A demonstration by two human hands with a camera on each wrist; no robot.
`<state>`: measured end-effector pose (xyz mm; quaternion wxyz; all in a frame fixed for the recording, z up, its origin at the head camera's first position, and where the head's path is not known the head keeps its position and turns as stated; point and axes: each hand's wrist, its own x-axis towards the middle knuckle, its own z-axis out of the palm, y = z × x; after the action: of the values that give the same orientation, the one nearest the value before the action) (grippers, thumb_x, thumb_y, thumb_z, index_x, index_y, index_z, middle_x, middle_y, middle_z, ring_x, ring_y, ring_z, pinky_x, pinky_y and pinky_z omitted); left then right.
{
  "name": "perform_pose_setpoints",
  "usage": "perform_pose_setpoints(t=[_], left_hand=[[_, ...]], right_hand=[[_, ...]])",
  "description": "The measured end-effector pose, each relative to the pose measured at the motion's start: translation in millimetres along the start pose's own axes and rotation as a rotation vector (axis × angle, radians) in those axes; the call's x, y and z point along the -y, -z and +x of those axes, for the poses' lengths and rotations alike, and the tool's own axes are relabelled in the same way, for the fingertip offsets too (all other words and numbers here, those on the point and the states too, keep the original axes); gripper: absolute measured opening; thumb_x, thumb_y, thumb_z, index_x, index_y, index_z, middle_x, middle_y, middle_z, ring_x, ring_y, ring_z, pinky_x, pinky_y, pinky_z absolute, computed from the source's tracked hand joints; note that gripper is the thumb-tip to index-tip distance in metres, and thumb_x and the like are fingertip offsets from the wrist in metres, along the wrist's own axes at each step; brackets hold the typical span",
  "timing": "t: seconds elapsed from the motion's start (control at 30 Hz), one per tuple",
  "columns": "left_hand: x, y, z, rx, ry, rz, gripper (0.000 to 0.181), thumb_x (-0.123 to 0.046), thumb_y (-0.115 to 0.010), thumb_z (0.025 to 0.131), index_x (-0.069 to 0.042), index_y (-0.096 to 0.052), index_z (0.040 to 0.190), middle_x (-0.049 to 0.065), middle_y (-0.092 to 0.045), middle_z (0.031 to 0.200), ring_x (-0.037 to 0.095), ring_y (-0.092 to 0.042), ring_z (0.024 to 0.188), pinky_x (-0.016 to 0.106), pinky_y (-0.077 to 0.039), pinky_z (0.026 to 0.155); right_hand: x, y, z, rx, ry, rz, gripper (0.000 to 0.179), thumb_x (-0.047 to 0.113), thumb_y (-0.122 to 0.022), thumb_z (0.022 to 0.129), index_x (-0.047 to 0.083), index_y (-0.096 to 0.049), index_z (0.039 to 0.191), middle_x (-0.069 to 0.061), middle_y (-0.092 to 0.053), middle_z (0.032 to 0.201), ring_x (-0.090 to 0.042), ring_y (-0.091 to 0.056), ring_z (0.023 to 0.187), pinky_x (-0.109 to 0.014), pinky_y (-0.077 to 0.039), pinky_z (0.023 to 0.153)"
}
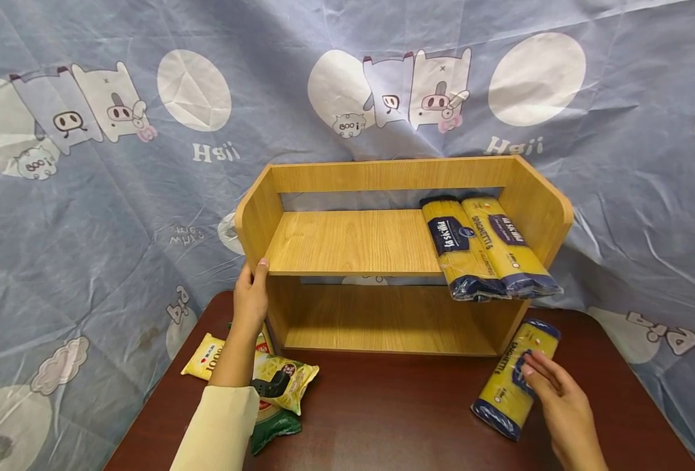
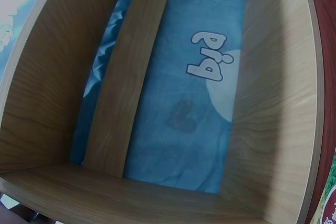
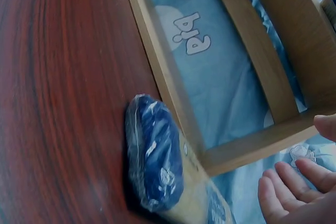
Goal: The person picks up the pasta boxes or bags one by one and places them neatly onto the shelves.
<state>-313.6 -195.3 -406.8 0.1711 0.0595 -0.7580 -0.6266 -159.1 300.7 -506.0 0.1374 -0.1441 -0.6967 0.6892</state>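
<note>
A two-tier wooden shelf [image 1: 353, 242] stands on the table. My left hand [image 1: 251, 297] grips its left side panel at the height of the upper board, with the thumb at the front edge. Two yellow spaghetti packs lie side by side on the right of that board, a left pack [image 1: 461, 245] and a right pack [image 1: 503, 239], their blue ends jutting past the front. A third spaghetti pack [image 1: 514, 379] rests on the table by the shelf's right foot. Over it is my right hand [image 1: 565, 405], its fingers [image 3: 283, 187] apart and holding nothing in the right wrist view.
Left of the shelf, partly behind my left forearm, lie a small yellow packet [image 1: 204, 356], a yellow snack bag [image 1: 294, 379] and a green-ended bag [image 1: 276, 428]. A printed blue cloth [image 1: 288, 98] hangs behind the dark red table [image 1: 382, 412].
</note>
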Motion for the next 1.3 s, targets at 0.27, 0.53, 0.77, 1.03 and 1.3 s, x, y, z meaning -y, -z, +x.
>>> perform_pose_setpoints(t=[0.27,0.53,0.77,1.03,1.3], left_hand=[[-0.8,0.6,1.2,0.002,-0.006,-0.011,0.062,-0.062,-0.048,0.1,-0.024,-0.048,0.149,0.015,-0.056,0.142,0.033,-0.053,0.128,0.052,-0.04,0.112],[0.0,1.4,0.3,0.017,0.0,-0.018,0.061,-0.06,-0.048,0.101,-0.025,-0.047,0.151,0.015,-0.055,0.145,0.032,-0.051,0.131,0.051,-0.038,0.114],[1.4,1.3,0.6,0.022,-0.002,-0.018,0.062,-0.061,-0.047,0.101,-0.024,-0.047,0.15,0.015,-0.055,0.144,0.033,-0.052,0.131,0.052,-0.039,0.113],[1.1,0.8,-0.1,0.017,-0.003,-0.009,0.062,-0.061,-0.047,0.101,-0.026,-0.046,0.151,0.014,-0.053,0.147,0.032,-0.05,0.133,0.052,-0.037,0.115],[0.4,0.9,0.8,0.015,-0.005,0.002,0.062,-0.062,-0.047,0.101,-0.027,-0.046,0.151,0.014,-0.054,0.146,0.033,-0.052,0.131,0.052,-0.039,0.113]], right_hand=[[-7.4,11.9,7.0,-0.001,-0.15,-0.317,0.082,0.046,-0.061,0.1,0.005,-0.023,0.161,-0.011,-0.042,0.154,0.015,-0.043,0.108,0.001,-0.037,0.077],[-13.7,20.1,14.5,0.076,-0.277,-0.43,0.096,0.054,-0.057,0.099,0.0,-0.008,0.161,-0.03,-0.026,0.162,-0.019,-0.045,0.129,-0.001,-0.035,0.071],[-18.0,23.5,17.8,0.218,-0.31,-0.489,0.107,0.054,-0.054,0.101,-0.01,0.012,0.156,-0.042,-0.01,0.158,-0.05,-0.026,0.144,-0.029,-0.048,0.1],[-28.0,21.9,23.0,0.24,-0.304,-0.567,0.111,0.055,-0.054,0.1,-0.016,0.013,0.152,-0.045,-0.013,0.153,-0.055,-0.025,0.141,-0.062,-0.03,0.117],[-36.0,19.7,30.1,0.213,-0.267,-0.67,0.121,0.058,-0.064,0.093,-0.015,0.012,0.153,-0.042,-0.016,0.147,-0.049,-0.033,0.132,-0.055,-0.042,0.105]])
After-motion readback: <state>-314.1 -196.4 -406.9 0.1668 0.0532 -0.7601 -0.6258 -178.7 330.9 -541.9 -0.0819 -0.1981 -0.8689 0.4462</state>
